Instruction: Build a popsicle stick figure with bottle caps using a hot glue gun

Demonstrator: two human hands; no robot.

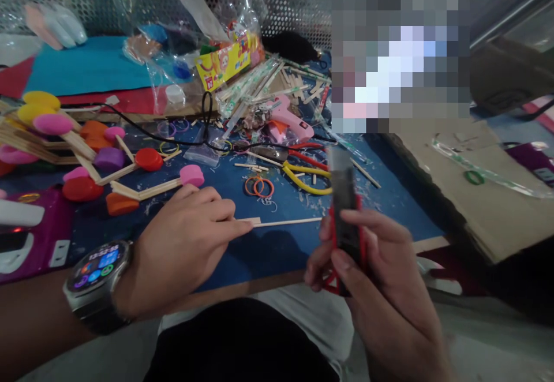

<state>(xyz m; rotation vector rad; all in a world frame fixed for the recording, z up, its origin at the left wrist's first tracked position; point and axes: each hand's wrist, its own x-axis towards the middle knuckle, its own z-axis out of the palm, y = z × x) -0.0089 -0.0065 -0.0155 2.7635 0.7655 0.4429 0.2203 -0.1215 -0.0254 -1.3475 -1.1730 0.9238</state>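
My left hand (186,249), with a watch (97,278) on its wrist, pinches the end of a thin wooden stick (285,221) that lies across the blue mat (268,249). My right hand (367,278) is closed round a red and black utility knife (346,209), held upright just right of the stick's far end. Its blade end is blurred.
A stick frame with coloured bottle caps (86,157) lies at the left. Yellow-handled pliers (307,177), orange rubber bands (259,187), a pink glue gun (288,121), loose sticks, plastic bags and a black cable crowd the mat. Cardboard (489,197) lies right.
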